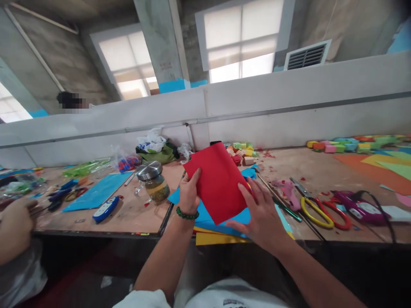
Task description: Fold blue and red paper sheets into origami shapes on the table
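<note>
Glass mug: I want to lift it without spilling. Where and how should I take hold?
Probably by its clear handle, coming from the picture's left, since the loop sticks out on that side of the mug. I'd avoid lifting by the steel lid; whether it's fastened can't be told. The left hand, nearer than the right, would first need to release the red sheet.

The left hand (pixel 189 192) pinches the red sheet (pixel 221 179) by its left side, thumb on top; the right hand (pixel 265 214) touches its right edge, thumb spread away. Beneath are a blue sheet (pixel 207 219) and a yellow sheet (pixel 218 239) on the desk (pixel 276 167). A lidded jar (pixel 157 190) stands to the left; a pink glue gun (pixel 290 194) and yellow-handled scissors (pixel 308 205) lie right. A co-worker's hand (pixel 16 229) shows far left.
</note>
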{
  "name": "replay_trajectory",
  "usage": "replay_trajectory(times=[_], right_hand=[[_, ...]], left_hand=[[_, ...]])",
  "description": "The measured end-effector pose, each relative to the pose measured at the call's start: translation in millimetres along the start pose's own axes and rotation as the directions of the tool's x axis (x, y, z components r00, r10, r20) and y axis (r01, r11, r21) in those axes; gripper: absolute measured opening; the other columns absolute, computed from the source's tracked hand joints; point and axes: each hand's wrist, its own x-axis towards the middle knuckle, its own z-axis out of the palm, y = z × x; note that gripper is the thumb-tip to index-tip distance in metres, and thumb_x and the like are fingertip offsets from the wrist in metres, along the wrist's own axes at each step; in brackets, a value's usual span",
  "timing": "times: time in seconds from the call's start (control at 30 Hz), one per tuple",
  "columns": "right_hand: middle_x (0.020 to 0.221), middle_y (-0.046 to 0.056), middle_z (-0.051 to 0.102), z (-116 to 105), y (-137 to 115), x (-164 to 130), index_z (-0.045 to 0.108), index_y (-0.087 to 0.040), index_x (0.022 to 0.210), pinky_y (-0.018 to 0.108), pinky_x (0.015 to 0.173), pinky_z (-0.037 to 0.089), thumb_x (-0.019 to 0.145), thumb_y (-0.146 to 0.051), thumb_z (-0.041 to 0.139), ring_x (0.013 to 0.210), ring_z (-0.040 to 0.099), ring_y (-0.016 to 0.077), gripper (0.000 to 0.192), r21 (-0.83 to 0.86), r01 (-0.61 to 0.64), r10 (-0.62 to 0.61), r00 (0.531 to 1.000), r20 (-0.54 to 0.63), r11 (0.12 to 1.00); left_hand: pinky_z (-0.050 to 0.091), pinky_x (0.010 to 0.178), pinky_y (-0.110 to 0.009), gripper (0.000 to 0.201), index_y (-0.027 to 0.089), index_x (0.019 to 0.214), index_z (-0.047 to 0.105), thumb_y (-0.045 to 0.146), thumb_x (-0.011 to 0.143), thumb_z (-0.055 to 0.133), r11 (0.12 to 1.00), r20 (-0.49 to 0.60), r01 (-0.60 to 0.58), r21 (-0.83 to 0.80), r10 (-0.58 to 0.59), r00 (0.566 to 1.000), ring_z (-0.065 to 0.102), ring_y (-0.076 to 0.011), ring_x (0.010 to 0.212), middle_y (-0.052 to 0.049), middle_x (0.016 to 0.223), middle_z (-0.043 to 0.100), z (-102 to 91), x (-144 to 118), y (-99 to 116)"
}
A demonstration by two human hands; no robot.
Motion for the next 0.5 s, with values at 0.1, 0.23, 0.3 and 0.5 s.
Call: replay_trajectory(times=[0.1, 0.23, 0.3, 0.5], right_hand=[[0.148, 0.027, 0.038, 3, -12, -12, 0.028, -0.014, 0.149, 0.062, 0.108, 0.033, 0.07, -0.071, 0.065, 0.138, 0.035, 0.0429, 0.105, 0.04, -0.072, 0.067, 0.991, 0.119, 0.997], [0.149, 0.025, 0.039, 2, -23, -19, 0.024, -0.014, 0.151, 0.058, 0.108, 0.037, 0.067, -0.066, 0.072, 0.138, 0.038, 0.0396, 0.11, 0.244, -0.223, 0.137, 0.935, 0.327, 0.944], [0.146, 0.022, 0.046, -1, -27, -18, 0.03, -0.017, 0.149, 0.056, 0.106, 0.04, 0.072, -0.056, 0.071, 0.133, 0.045, 0.0365, 0.095, 0.312, -0.335, 0.216, 0.908, 0.359, 0.889], [0.104, 0.012, 0.073, -15, -25, -11, 0.06, -0.017, 0.118, 0.04, 0.08, 0.055, 0.084, -0.04, 0.05, 0.09, 0.069, 0.027, 0.042, 0.408, -0.551, 0.425, 0.829, 0.363, 0.728]], left_hand=[[0.057, 0.09, -0.039, 0.035, 0.017, 0.092, 0.071, 0.025, 0.062, 0.086, 0.998, -0.052, 0.043, -0.04, -0.045, 0.998, 0.074, -0.0229, 0.086, -0.005, 0.087, 0.078, -0.1, -28, -13], [0.058, 0.087, -0.039, 0.035, 0.015, 0.091, 0.069, 0.029, 0.064, 0.085, 0.987, -0.009, 0.16, -0.015, -0.16, 0.987, 0.074, -0.0251, 0.086, -0.006, 0.087, 0.077, 2.8, -54, -25], [0.059, 0.083, -0.036, 0.034, 0.014, 0.089, 0.069, 0.038, 0.07, 0.081, 0.971, 0.074, 0.24, 0.0, -0.239, 0.968, 0.074, -0.0244, 0.085, -0.008, 0.087, 0.077, 2.9, -63, -31], [0.06, 0.069, -0.024, 0.026, 0.014, 0.09, 0.069, 0.04, 0.086, 0.066, 0.943, 0.102, 0.333, 0.006, -0.332, 0.938, 0.073, -0.0168, 0.074, -0.005, 0.084, 0.077, -7.2, -69, -31]])
